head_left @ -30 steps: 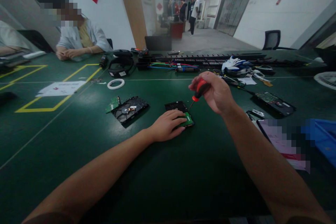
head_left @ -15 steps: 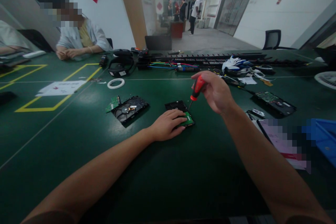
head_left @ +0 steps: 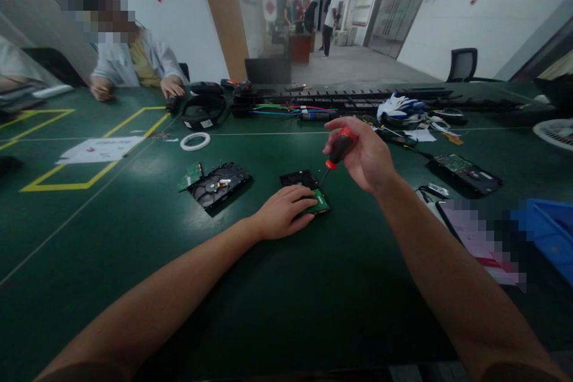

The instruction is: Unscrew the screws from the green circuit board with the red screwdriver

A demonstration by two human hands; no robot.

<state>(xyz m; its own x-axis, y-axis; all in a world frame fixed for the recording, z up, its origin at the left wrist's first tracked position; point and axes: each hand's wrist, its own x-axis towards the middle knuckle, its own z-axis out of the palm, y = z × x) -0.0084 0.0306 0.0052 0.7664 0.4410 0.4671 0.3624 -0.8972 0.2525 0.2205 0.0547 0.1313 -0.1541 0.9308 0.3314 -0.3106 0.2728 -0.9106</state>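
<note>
A black drive with a green circuit board (head_left: pixel 320 202) lies on the green table (head_left: pixel 268 286), near the middle. My left hand (head_left: pixel 286 212) rests flat over it, fingers spread, hiding much of its near left part. In my right hand (head_left: pixel 358 152) is a red and black screwdriver (head_left: pixel 344 144), gripped by the handle. Its tip points down and left at the drive's right edge; whether it touches a screw is too small to tell. To the left an opened drive case (head_left: pixel 219 186) lies beside a loose green board (head_left: pixel 191 175).
Another drive (head_left: pixel 468 174) lies at the right, above a pink-covered item (head_left: pixel 474 233) and a blue bin (head_left: pixel 548 233). A white ring (head_left: pixel 195 141), a paper sheet (head_left: pixel 101 149), gloves (head_left: pixel 400 107) and cables lie farther back. A person (head_left: pixel 138 62) sits across the table.
The screwdriver's handle is turned slightly in my right hand and leans more to the right. The seated person's hands have parted, one now at a dark object. The view has shifted slightly.
</note>
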